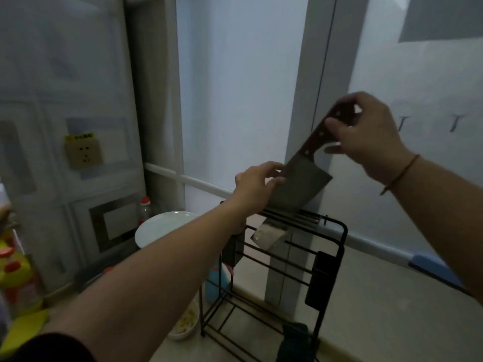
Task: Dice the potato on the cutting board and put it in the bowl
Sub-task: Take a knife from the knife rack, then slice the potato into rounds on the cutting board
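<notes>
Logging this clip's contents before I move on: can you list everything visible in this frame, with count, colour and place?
cleaver: 1, steel blade and brown riveted handle, tilted above the rack's top slots
knife rack: 1, black wire, centre on the counter
second blade: 1, steel, hanging inside the rack
plate: 1, white, left of the rack
bowl: 1, white with pale pieces inside, low by the rack's foot
bottle: 1, clear with red cap, behind the plate
yellow containers: number unclear, red caps, far left
wall socket: 1, beige, left wall
blue object: 1, behind the rack, unclear
left hand: 1, fingers on the cleaver's blade
right hand: 1, pinching the cleaver's handle; cord on wrist
</notes>
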`<state>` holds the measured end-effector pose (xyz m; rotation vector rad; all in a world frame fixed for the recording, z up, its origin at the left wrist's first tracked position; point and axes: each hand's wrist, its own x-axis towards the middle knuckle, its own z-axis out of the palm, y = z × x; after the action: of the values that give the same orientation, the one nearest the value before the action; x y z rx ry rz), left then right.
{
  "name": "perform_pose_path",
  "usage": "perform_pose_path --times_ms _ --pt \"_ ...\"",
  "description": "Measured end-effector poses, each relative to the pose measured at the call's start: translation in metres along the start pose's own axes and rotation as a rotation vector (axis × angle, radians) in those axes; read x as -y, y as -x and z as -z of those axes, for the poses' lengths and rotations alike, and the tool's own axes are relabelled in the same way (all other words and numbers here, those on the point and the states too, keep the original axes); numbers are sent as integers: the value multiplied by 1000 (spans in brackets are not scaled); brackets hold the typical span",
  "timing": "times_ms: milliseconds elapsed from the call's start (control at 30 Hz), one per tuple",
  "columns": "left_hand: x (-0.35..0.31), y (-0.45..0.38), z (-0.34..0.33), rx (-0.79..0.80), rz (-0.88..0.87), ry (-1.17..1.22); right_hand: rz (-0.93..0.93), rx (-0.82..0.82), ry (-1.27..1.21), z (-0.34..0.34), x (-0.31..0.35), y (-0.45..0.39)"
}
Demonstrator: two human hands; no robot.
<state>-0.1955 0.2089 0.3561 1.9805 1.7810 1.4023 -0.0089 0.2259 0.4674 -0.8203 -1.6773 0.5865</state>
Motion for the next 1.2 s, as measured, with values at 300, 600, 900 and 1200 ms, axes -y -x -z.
perform_pose_path --times_ms 300,600,900,1200 --pt "-43 3 -2 -12 -218 4 -52 18 -134 113 16 48" --pt "-91 72 -39 -137 -802 -477 -55 571 998 190 -21 136" --pt "-116 156 -124 33 -1000 -554 -480 840 655 224 -76 271" --pt "-58 320 -199 513 -768 -376 -843 474 421 217 -168 511"
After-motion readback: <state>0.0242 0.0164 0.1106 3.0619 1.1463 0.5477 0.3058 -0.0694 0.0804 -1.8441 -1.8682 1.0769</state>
